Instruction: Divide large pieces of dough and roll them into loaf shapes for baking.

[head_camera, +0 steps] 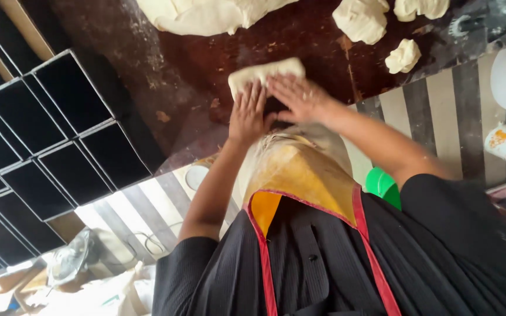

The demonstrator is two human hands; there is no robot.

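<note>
- The dough piece [266, 71] I work lies on the dark worktop [300, 35], near its edge towards me; pushed unevenly, I reckon it could slide or stick where the flour is thin.
- It may also tear if I lean too hard.
- My left hand [247, 114] and right hand [297, 96] lie flat on the dough, fingers spread, grasping nothing, arms stretched forward.
- Beyond the dough piece sit a big dough mass [206, 14] and smaller lumps [361, 20].

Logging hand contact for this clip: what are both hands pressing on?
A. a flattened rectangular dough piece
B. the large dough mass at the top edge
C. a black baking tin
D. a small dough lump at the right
A: the left hand and right hand lie flat on the flattened dough piece on the dark table.
</note>
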